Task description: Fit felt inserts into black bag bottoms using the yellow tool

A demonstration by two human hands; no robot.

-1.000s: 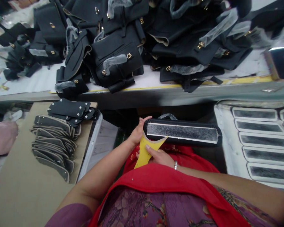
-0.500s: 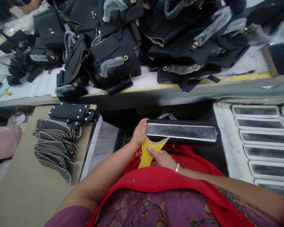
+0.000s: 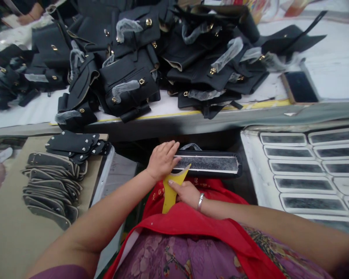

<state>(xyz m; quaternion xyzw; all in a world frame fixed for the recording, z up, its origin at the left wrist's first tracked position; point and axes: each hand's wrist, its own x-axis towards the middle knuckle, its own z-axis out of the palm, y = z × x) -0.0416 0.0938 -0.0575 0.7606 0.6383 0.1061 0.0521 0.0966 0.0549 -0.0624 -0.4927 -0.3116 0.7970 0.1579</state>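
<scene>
Black bag [image 3: 212,174]: one at the hands; lies across the lap with its base turned up, left end under the left hand.
Base strip [image 3: 208,162]: one; long, narrow, speckled grey-black, edged in white along both long sides.
Wrapped loop [image 3: 192,147]: one; translucent, just beyond the bag's far edge.
Yellow piece [image 3: 171,192]: one; flat, with a concave pale upper edge and a sharp tip overlapping the base strip in sight; contact at the tip cannot be told.
Right hand [image 3: 187,192]: thumb on top, clamped on the yellow piece; other fingers mostly hidden.
Left hand [image 3: 162,159]: fingers extended, slightly apart, laid over the left end of the base.
Bracelet [image 3: 201,201]: one, silver, right wrist.
Red apron [image 3: 194,221]: one, below the hands.
White board [image 3: 251,166]: one, to the right; bears framed strips [image 3: 306,184], six in the nearer column, more beside them.
Tan board [image 3: 6,236]: one, to the left; bears pale-edged panels [image 3: 50,190], overlapping, more than ten; studded black panels [image 3: 69,142], at least three.
Workbench [image 3: 334,66]: one, ahead; bears heaped bags [image 3: 130,71], too overlapped to count, and one phone [image 3: 300,86].
Co-worker's arm [image 3: 31,16]: one, partly visible, far left.
</scene>
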